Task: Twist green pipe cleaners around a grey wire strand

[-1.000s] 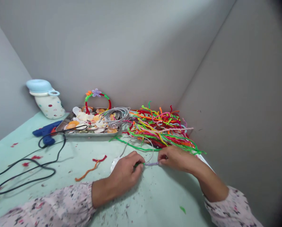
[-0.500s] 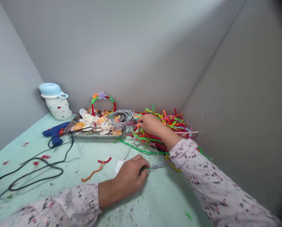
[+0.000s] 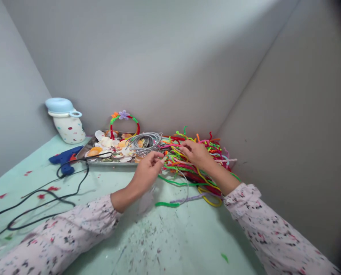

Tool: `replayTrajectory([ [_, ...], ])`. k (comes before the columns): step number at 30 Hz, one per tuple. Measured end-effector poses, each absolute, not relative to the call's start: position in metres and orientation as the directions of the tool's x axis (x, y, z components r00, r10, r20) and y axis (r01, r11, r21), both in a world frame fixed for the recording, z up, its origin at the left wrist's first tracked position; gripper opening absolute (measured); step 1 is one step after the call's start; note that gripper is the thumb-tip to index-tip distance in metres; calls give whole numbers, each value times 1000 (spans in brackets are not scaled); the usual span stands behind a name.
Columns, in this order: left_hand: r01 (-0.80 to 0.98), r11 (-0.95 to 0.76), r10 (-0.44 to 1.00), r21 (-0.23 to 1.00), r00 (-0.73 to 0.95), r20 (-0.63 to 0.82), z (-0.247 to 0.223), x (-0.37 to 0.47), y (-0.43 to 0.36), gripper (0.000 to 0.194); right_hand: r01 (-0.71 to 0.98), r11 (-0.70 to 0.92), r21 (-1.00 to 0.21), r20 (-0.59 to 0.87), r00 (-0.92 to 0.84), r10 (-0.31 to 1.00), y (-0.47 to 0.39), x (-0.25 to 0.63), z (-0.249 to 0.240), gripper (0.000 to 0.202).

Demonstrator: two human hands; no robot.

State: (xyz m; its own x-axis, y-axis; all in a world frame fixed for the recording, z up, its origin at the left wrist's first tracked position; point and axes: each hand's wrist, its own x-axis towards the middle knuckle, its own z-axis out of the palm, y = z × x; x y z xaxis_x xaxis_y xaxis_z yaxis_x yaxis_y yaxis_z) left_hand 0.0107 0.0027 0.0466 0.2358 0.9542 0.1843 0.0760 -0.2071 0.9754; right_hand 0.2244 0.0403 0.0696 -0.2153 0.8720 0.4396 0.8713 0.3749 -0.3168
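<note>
My left hand [image 3: 149, 170] is raised at the left edge of a pile of coloured pipe cleaners [image 3: 205, 152]. Its fingers are pinched together, and what they hold is too small to name. Over the pile, my right hand [image 3: 197, 154] has its thumb and forefinger closed at a pink pipe cleaner [image 3: 170, 145]. A coil of grey wire [image 3: 147, 142] lies on the metal tray's right part, just behind my left hand. Below the hands, a green piece [image 3: 167, 204] and a purple pipe cleaner [image 3: 187, 198] rest on the table.
A metal tray [image 3: 116, 164] holds shells, with a flowered hoop [image 3: 124, 115] upright at its back. To the left are a blue glue gun [image 3: 66, 158] with a black cord [image 3: 80, 183] and a white bottle [image 3: 69, 128]. Grey walls stand behind and on both sides.
My left hand has risen from the table to the pile's edge and let go of the green piece. My right hand has shifted right, pinching at a pink pipe cleaner.
</note>
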Motion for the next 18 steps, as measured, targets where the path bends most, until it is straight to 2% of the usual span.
replayTrajectory([
  [3,73,-243,935,967,282,213,38,12,-2,25,891,396,-223,471,-257,844,37,235,79,17],
  [6,89,-320,912,943,298,281,33,11,-12,33,931,349,-112,499,-251,829,34,251,84,17],
  [8,110,-351,902,930,306,304,32,10,-17,34,940,331,-89,480,-250,841,31,264,81,17],
  [14,158,-406,871,900,366,328,31,13,-24,27,910,346,-230,455,-213,865,12,286,69,17],
  [18,183,-449,838,874,425,342,26,14,-30,20,906,269,-326,519,-66,852,-5,288,70,18],
])
